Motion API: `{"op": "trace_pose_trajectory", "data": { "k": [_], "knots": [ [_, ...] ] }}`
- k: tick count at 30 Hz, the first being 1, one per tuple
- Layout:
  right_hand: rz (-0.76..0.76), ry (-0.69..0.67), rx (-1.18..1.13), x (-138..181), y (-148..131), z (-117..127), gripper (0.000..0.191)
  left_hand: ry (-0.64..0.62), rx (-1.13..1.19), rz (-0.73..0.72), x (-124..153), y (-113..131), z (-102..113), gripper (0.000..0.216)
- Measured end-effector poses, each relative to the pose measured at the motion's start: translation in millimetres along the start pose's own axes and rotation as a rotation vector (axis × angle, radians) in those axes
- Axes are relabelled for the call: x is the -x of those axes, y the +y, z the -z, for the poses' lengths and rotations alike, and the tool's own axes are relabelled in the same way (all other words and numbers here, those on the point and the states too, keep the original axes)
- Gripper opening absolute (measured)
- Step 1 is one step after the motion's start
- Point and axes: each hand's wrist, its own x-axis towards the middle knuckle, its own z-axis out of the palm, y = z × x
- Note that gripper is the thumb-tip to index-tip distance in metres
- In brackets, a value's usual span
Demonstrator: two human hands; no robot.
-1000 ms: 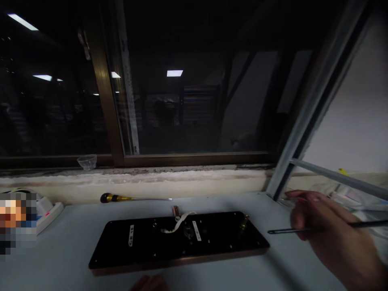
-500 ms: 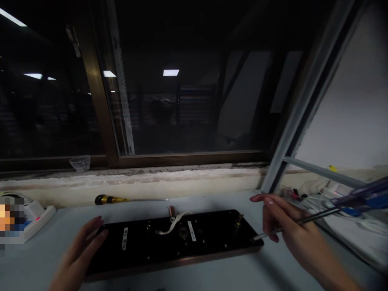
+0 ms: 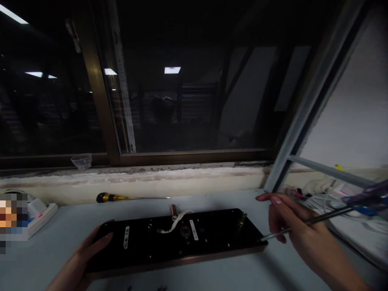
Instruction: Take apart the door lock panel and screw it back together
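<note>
A long black panel [image 3: 160, 246] with a metal-coloured edge lies across the bench, bearing a white "CE 16" label, a second label, small screws and a white cable. My left hand [image 3: 86, 256] grips its left end, thumb on top and the fingers mostly hidden behind and beneath the edge. In my right hand [image 3: 298, 226] is a screwdriver [image 3: 330, 214]; its shaft runs through the curled fingers, index finger stretched out. The screwdriver's tip meets the panel's right front corner. Near the panel's right end stands a brass-coloured post [image 3: 242, 219].
Behind the panel lies a yellow-and-black screwdriver [image 3: 113, 197]. A copper-coloured cylinder [image 3: 173, 210] sits at the panel's far edge. On the sill stands a clear plastic cup [image 3: 81, 161]. A white power strip [image 3: 44, 220] is at left; tangled cables [image 3: 324, 202] lie at right beside a metal frame [image 3: 291, 151].
My left hand has closed around the panel's left end, its fingers passing behind the edge. The screwdriver's tip stays at the right corner. The whole view has shifted slightly.
</note>
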Motion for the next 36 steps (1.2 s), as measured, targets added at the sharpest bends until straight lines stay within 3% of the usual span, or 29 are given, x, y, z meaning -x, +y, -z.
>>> {"op": "trace_pose_trajectory", "data": {
  "k": [8,11,18,23,31,36],
  "knots": [
    [-0.011,0.055,0.178,2.4,-11.4,-10.7,0.050,-0.024,0.039,-0.007,-6.5,-3.7,1.7,0.078],
    [0.045,0.096,0.159,1.5,-8.4,-15.1,0.042,-0.014,0.044,-0.014,-8.0,-5.6,1.9,0.076],
    [0.133,-0.106,0.237,3.0,-9.0,-11.4,0.034,0.008,0.027,-0.065,-12.7,-12.1,3.5,0.061],
    [0.231,-0.150,0.287,5.5,-17.0,0.4,0.032,0.026,0.017,-0.051,-12.5,-11.9,1.9,0.063],
    [0.190,-0.158,0.393,-0.3,-9.7,25.5,0.035,0.000,0.031,-0.023,-6.8,-7.7,1.5,0.071],
    [0.210,-0.256,0.287,5.7,-8.5,24.3,0.031,0.016,0.026,-0.014,-7.9,-7.9,1.2,0.068]
  ]
}}
